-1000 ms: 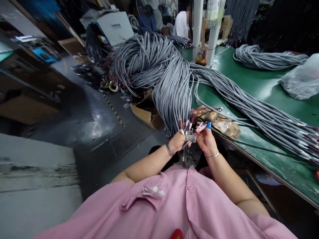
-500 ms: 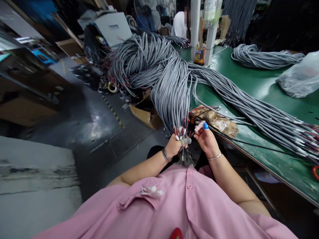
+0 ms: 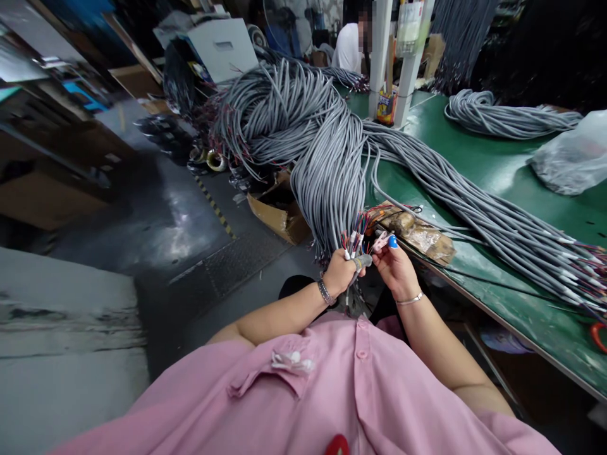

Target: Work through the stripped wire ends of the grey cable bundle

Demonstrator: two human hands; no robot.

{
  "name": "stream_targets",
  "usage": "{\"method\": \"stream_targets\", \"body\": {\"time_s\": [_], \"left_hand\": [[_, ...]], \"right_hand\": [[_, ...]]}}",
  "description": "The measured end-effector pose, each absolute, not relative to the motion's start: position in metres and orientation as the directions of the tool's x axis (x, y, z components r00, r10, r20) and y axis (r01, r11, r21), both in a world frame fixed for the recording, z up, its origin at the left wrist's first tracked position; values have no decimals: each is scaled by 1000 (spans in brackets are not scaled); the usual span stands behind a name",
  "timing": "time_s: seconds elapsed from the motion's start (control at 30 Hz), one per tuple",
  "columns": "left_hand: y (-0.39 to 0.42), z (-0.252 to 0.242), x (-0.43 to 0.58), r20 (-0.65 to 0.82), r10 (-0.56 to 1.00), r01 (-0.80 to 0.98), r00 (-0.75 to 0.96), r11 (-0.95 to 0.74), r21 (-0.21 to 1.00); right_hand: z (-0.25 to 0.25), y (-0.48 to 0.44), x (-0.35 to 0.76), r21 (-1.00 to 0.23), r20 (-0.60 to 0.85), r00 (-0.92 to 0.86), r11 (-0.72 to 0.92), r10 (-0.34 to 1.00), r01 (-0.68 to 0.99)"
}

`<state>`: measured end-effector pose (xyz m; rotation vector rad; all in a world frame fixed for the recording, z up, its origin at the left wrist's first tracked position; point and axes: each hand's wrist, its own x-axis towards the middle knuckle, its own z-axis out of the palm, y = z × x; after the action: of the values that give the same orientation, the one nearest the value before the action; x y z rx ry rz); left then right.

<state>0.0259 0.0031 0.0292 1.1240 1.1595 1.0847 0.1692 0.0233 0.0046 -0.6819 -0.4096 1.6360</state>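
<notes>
My left hand (image 3: 340, 272) is closed round a bunch of grey cable ends (image 3: 355, 240) with red, blue and white wire tips sticking up. A grey finger cot covers its thumb. My right hand (image 3: 394, 265) sits right beside it, fingers pinched at the wire tips, with pink and blue finger cots on. Both hands hover just off the near edge of the green table (image 3: 502, 170). A thick bundle of grey cables (image 3: 327, 164) hangs from the table down toward my hands.
More grey cables (image 3: 474, 202) stretch across the table to the right. A coil (image 3: 497, 114) lies at the back, a clear plastic bag (image 3: 569, 155) at right. A taped brown block (image 3: 417, 230) sits on the table edge. A person (image 3: 348, 44) sits far back. Cardboard box (image 3: 277, 212) on the floor.
Both hands dipped slightly and came back up; the right hand's fingers closed in again on the wire tips held by the left hand.
</notes>
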Motion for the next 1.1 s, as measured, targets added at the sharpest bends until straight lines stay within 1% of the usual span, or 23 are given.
{"method": "stream_targets", "body": {"time_s": [0.17,0.33,0.47,0.6,0.73,0.87,1.0,1.1], "left_hand": [[3,31,32,-152,984,-24,90,155,988],[5,31,37,-183,979,-23,87,185,982],[6,31,37,-179,978,-18,111,182,983],[4,33,33,-164,980,-15,112,166,986],[-2,33,23,-125,984,-46,126,131,990],[-7,25,9,-92,986,-37,143,98,994],[-7,15,0,-81,986,-75,148,93,993],[-7,12,-3,-79,985,-101,155,96,990]], "right_hand": [[4,25,169,-620,-180,-85,-180,980,-763],[-1,28,166,-638,-107,-63,-117,992,-761],[-5,29,163,-651,-94,-36,-88,995,-754],[-6,26,163,-633,-117,-66,-126,991,-764],[-6,20,167,-583,-165,-137,-209,977,-785],[-7,17,172,-545,-208,-152,-243,966,-803],[-10,12,176,-541,-223,-151,-251,963,-803],[-14,6,176,-570,-239,-153,-266,959,-777]]}}
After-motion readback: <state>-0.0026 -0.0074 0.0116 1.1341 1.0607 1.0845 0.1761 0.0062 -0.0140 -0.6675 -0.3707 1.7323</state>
